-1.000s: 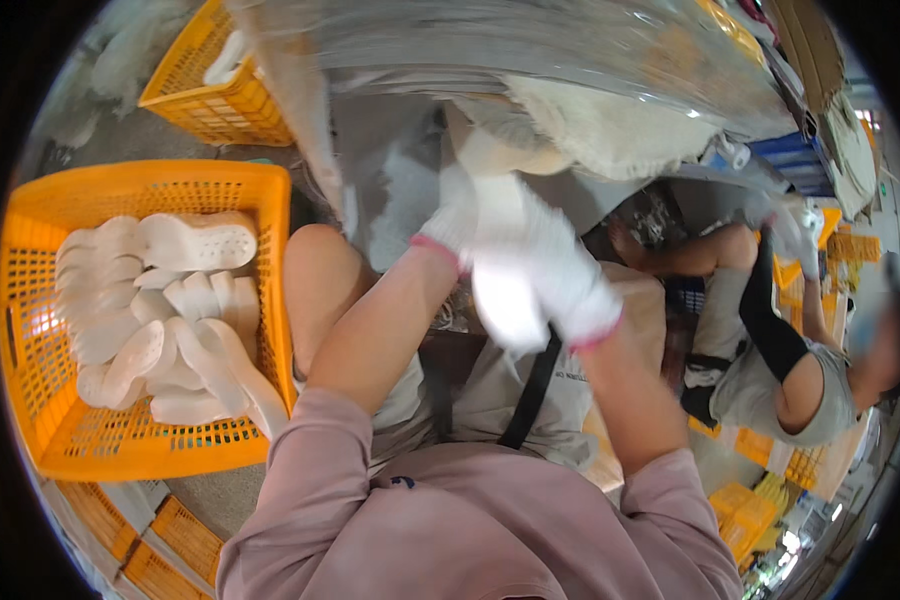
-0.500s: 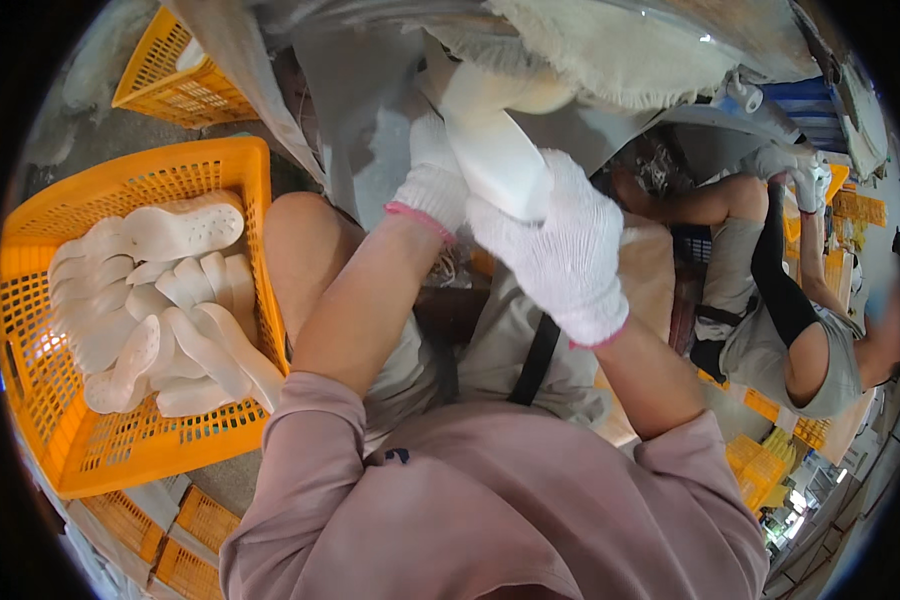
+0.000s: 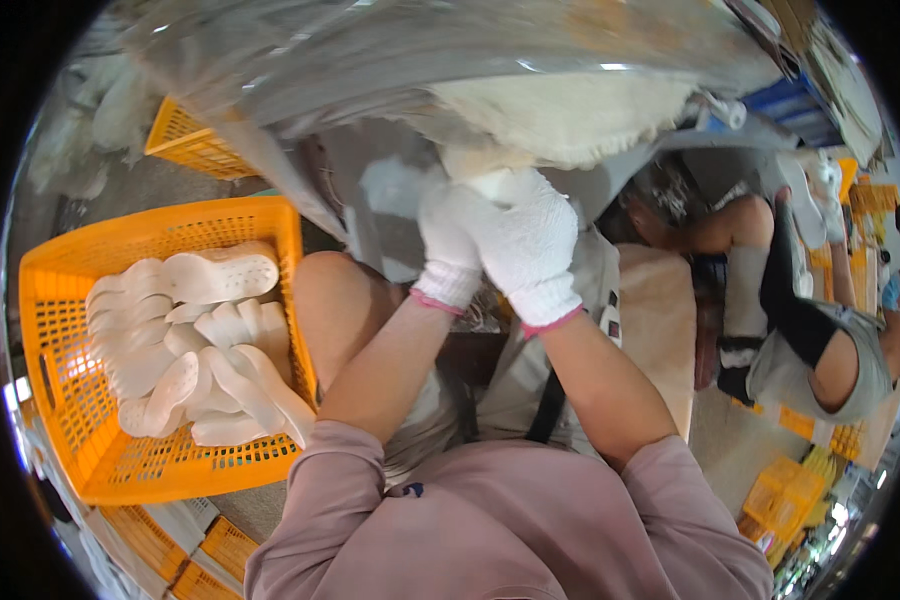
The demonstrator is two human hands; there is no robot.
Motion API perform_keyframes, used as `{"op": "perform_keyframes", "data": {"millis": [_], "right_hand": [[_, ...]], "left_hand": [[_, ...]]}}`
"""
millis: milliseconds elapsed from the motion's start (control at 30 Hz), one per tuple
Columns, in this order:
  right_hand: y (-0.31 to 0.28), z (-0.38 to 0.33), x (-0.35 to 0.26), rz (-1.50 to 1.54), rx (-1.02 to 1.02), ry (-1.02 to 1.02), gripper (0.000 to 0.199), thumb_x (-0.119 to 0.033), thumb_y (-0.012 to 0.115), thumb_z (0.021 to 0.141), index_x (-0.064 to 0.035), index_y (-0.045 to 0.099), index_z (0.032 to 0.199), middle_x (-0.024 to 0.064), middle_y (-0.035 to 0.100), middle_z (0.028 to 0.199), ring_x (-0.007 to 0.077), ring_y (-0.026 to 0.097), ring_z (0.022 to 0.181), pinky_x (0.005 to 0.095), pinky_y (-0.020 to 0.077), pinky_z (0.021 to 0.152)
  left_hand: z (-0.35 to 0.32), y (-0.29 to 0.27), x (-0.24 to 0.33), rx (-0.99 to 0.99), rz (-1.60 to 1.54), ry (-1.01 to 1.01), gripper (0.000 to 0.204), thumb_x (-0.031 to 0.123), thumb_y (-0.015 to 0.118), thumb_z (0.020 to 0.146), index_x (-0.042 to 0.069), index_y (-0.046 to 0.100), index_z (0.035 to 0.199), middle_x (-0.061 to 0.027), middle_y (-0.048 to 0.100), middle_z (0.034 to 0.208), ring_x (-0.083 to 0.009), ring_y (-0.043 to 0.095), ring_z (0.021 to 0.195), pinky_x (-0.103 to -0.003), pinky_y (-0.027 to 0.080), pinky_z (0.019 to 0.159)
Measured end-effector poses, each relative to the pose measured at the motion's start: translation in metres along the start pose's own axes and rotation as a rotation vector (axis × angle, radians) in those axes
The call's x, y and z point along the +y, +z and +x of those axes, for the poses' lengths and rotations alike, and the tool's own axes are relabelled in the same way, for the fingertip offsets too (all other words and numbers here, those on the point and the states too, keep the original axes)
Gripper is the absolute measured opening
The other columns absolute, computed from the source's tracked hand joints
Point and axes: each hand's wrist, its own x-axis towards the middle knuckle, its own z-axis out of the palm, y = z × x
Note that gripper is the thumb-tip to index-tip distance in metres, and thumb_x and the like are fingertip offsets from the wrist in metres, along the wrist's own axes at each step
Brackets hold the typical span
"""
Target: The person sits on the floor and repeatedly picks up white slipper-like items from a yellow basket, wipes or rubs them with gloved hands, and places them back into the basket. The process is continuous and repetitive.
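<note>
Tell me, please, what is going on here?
A person's gloved left hand and right hand are closed together on a white piece, mostly hidden by the gloves, near some frayed cream material. To the left, an orange basket holds white shoe-shaped pieces. Another person sits to the right.

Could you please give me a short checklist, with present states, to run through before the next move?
1. Gloves on: ok; left hand and right hand wear white knit gloves with pink cuffs.
2. Grip on the white piece: cannot tell; the gloves hide most of it.
3. Hands clear of the pale frayed material: cannot tell; contact is unclear.
4. Orange basket upright: ok; shoe-shaped pieces are piled inside.
5. Co-worker apart from these hands: ok; seated to the right.
</note>
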Motion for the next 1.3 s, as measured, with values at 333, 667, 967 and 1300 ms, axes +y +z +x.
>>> {"op": "perform_keyframes", "data": {"millis": [333, 667, 967, 1300], "right_hand": [[-0.036, -0.004, 0.003, -0.017, -0.406, -0.059, 0.042, -0.039, 0.080, 0.083, -0.0056, 0.070, 0.106, 0.0213, 0.072, 0.100, 0.0392, 0.072, 0.096, 0.0476, 0.0571, 0.084], [-0.066, -0.008, -0.017, -0.681, -0.489, -0.528, 0.011, -0.017, 0.067, 0.085, -0.0067, 0.066, 0.087, 0.0196, 0.066, 0.082, 0.0373, 0.069, 0.074, 0.0507, 0.0561, 0.063], [-0.115, -0.097, 0.023, 0.882, -0.173, 0.982, 0.050, -0.012, 0.077, 0.088, 0.0050, 0.063, 0.133, 0.0107, 0.073, 0.119, 0.0195, 0.071, 0.103, 0.0355, 0.0603, 0.088], [-0.195, -0.150, 0.181, -0.006, -0.426, 0.405, 0.044, -0.016, 0.071, 0.093, 0.0034, 0.065, 0.132, 0.0165, 0.072, 0.124, 0.0292, 0.070, 0.107, 0.0397, 0.0564, 0.093]], "left_hand": [[-0.002, 0.007, 0.014, -0.009, -0.673, -0.588, 0.043, 0.033, 0.036, 0.111, 0.003, 0.065, 0.114, -0.0154, 0.073, 0.103, -0.0327, 0.073, 0.091, -0.048, 0.062, 0.082], [0.034, 0.017, 0.005, 0.150, -0.823, -0.339, 0.025, 0.028, 0.049, 0.110, 0.008, 0.065, 0.109, -0.0103, 0.070, 0.102, -0.0265, 0.068, 0.091, -0.039, 0.059, 0.082], [-0.030, 0.035, 0.014, 0.000, -1.180, -0.743, 0.043, 0.034, 0.050, 0.110, 0.003, 0.063, 0.138, -0.0167, 0.071, 0.131, -0.0283, 0.069, 0.121, -0.040, 0.056, 0.108], [-0.082, -0.085, 0.068, -0.424, 0.537, -0.010, 0.036, 0.035, 0.068, 0.098, 0.004, 0.068, 0.116, -0.0180, 0.072, 0.105, -0.0371, 0.070, 0.101, -0.042, 0.056, 0.089]]}}
